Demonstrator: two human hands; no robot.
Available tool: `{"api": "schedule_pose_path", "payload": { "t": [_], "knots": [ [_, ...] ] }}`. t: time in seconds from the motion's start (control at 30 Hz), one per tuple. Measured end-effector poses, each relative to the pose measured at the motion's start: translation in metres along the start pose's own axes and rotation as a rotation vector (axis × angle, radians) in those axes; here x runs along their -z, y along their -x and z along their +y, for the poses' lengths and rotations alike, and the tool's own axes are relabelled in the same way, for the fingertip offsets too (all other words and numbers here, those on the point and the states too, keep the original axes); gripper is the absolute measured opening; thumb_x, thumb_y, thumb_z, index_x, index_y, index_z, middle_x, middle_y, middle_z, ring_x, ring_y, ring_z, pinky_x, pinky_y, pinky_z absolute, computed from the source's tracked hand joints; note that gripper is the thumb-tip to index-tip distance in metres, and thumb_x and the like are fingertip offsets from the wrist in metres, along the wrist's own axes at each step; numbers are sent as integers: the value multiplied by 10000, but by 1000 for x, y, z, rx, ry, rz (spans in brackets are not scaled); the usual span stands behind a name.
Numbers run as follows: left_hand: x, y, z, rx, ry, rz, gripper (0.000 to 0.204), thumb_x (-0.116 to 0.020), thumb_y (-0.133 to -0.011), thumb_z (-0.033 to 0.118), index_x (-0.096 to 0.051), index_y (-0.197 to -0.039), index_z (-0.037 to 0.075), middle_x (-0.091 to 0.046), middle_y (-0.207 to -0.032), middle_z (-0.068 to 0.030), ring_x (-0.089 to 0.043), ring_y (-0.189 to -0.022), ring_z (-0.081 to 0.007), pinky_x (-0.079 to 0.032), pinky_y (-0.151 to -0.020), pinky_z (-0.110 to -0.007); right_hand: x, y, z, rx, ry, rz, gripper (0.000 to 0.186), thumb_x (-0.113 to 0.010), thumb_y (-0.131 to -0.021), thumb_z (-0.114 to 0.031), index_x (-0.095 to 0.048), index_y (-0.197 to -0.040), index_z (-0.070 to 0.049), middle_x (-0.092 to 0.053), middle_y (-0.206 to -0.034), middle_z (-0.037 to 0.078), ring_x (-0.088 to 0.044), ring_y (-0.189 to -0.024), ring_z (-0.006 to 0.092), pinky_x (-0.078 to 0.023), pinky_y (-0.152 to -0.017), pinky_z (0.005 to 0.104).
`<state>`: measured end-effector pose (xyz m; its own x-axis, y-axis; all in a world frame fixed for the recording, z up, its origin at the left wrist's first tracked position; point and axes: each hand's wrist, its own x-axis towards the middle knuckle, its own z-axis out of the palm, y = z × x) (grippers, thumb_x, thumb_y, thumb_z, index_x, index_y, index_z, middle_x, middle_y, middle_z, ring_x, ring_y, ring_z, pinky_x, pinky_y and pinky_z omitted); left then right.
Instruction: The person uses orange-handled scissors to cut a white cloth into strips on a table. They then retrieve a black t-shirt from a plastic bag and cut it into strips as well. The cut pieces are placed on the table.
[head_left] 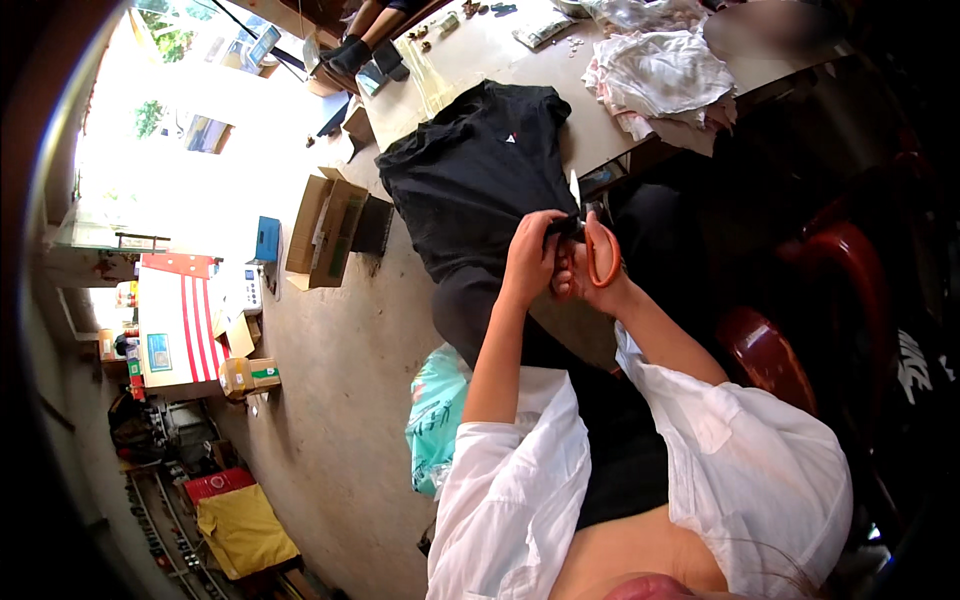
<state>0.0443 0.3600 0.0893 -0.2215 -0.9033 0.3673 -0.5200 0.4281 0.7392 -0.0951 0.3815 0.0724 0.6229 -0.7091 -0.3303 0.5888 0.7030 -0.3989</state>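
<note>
A black shirt (470,160) with a small white mark is draped from the table's near edge down toward my lap. My left hand (530,250) pinches a bit of its dark cloth near the right side. In my right hand (590,280) is a pair of scissors (603,256) with orange handles; their pale blade points up and away, beside the shirt's edge. Both hands are close together over my knees. Whether the blades touch the cloth cannot be made out.
The table (600,130) carries crumpled white cloths (660,80) and small items. Left on the floor stand an open cardboard box (325,225) and, nearer, a turquoise plastic bag (437,410). Dark red chairs (765,355) stand at right. Another person's feet (348,60) show at the top.
</note>
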Motion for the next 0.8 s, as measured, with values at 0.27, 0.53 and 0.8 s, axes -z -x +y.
{"api": "schedule_pose_path", "payload": {
  "t": [0.27,0.53,0.8],
  "knots": [
    [8,6,-18,241,131,35,26,-500,-868,2,-476,-879,7,-474,-727,-81,-469,-677,-158,-420,-648,-274,-6,-34,7,64,-9,133,624,-315,-872,-719,-496,-783,-128,-430,-593,-11,-413,-485,123,-352,-466,238],
    [21,-13,8,21,63,-329,171,-636,-792,86,-586,-905,-32,-538,-760,-109,-542,-715,-204,-456,-698,-291,29,-47,15,76,182,233,392,-549,-893,-500,-594,-915,-111,-538,-733,-26,-519,-582,79,-381,-456,232],
    [-6,-135,-22,-160,-335,-193,350,-721,-762,216,-606,-1027,19,-600,-958,-141,-615,-836,-282,-510,-726,-335,15,-35,21,185,707,507,639,-730,-778,-242,-442,-1277,35,-539,-1246,181,-529,-1148,299,-398,-995,380]
  ]
}}
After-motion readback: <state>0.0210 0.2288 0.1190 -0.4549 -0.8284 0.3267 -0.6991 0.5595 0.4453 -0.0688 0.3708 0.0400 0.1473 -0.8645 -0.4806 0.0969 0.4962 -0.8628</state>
